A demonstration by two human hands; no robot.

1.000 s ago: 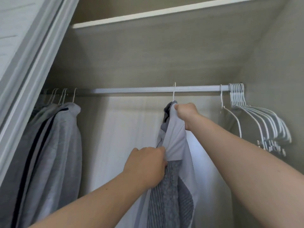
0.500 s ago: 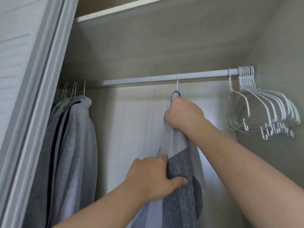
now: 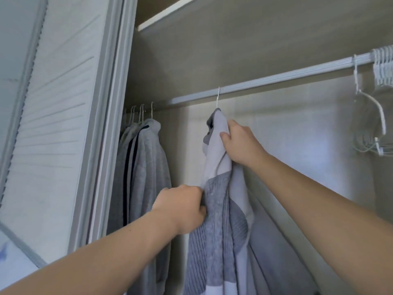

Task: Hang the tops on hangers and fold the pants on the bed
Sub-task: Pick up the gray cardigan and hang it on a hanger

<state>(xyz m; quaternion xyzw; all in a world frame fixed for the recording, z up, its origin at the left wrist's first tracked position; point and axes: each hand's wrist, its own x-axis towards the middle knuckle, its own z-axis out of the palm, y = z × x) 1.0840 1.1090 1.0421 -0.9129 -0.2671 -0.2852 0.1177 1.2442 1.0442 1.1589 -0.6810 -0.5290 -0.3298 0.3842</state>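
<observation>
A grey and pale lilac knit top [image 3: 217, 226] hangs on a white hanger whose hook [image 3: 217, 96] sits over the wardrobe rail [image 3: 276, 78]. My right hand [image 3: 240, 145] grips the top's shoulder just under the hook. Lower down, my left hand [image 3: 182, 209] holds a fold of the top's front edge. Most of the hanger is hidden inside the fabric.
Several grey tops [image 3: 144, 171] hang at the rail's left end, beside the sliding door [image 3: 63, 124]. A bunch of bare white hangers [image 3: 376, 107] hangs at the right end. A shelf [image 3: 170, 15] runs above the rail.
The hung top has slid left along the rail towards the grey tops, both hands keeping hold. The view has swung left, so the bare hangers sit at the frame's right edge.
</observation>
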